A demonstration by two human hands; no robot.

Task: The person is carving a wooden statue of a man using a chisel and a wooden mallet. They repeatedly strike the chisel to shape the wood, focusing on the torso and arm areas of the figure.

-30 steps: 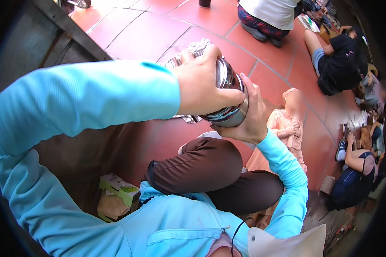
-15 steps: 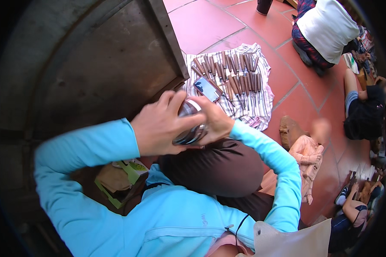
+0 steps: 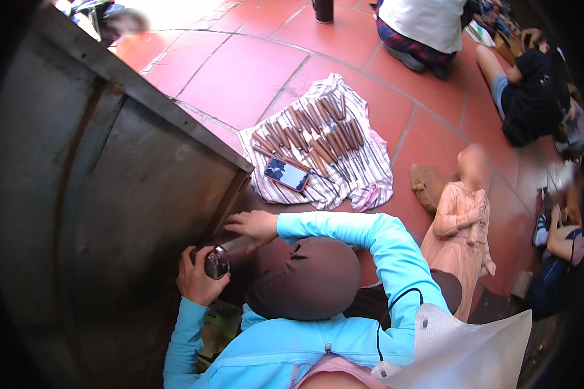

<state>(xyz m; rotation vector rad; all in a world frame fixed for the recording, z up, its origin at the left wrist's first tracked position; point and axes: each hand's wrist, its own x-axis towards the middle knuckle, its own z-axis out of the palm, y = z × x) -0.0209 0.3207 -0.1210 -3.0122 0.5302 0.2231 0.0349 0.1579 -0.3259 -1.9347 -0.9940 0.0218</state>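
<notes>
Turquoise sleeves (image 3: pixel 187 327) reach toward the foot of a worn metal panel (image 3: pixel 149 194), where the left hand (image 3: pixel 196 282) grasps one end of a dark, shiny container (image 3: pixel 218 262), thumb and fingers curled around it. The right hand (image 3: pixel 258 227) lies just beyond, its fingers stretched out and wrapped around nothing visible; whether its palm touches the container cannot be told. The container sits tilted between panel and bent knee (image 3: pixel 308 279). The left hand has not let go, so setting it down seems unfinished; whether it meets the floor is hidden.

Farther out, wooden-handled tools (image 3: pixel 324 139) lie in rows on a striped cloth (image 3: pixel 377 155), with a phone (image 3: pixel 287 174) at its near side. Neither hand holds a tool, so carving appears paused. Right of the knee, a pale carved figure (image 3: pixel 457 217) leans back beside a wood block (image 3: pixel 424 185); its robe, sleeves and folded hands are already shaped, so the bulk of the carving looks done. What finer cutting remains cannot be judged from here.
</notes>
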